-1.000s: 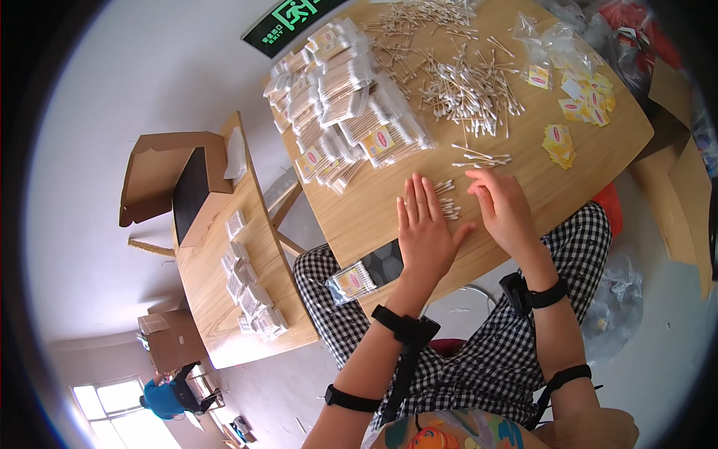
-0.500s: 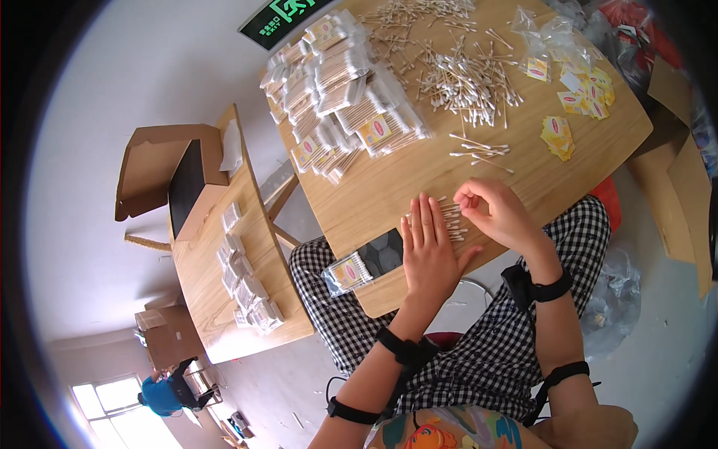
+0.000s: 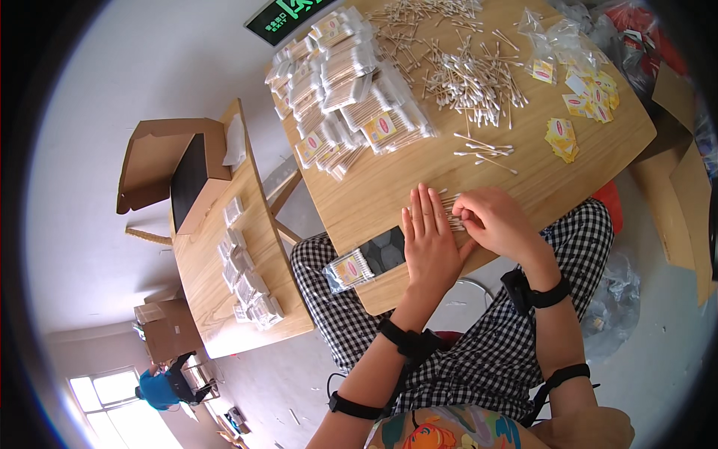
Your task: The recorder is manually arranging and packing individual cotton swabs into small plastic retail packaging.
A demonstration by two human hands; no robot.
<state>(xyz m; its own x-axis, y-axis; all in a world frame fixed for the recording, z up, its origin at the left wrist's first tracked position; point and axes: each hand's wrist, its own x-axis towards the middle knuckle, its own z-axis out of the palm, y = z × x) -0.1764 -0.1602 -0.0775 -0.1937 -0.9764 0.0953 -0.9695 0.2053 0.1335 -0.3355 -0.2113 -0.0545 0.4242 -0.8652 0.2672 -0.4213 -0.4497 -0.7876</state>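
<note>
1. done, as i judge it: clear sleeves filled with cotton swabs (image 3: 348,86) are piled beyond and left of my left hand (image 3: 430,238); more small packs (image 3: 247,280) sit on the side tabletop (image 3: 202,280), farther left.
2. nearer to that hand, on its left, a filled pack with a yellow card (image 3: 348,271) lies against a dark flat panel (image 3: 383,253).
3. left to do, i'd say plenty: a heap of loose swabs (image 3: 475,86) lies beyond my right hand (image 3: 490,223), a few strays (image 3: 486,150) nearer, and yellow cards (image 3: 561,138) off to its right.
4. the batch at hand, a short row of swabs (image 3: 455,224), lies between my hands, partly covered; it looks unbagged.
5. my left hand is flat, palm down, fingers straight, thumb out, beside the row.
6. my right hand is curled over the row, thumb near fingertips; i cannot tell whether it pinches a swab.
</note>
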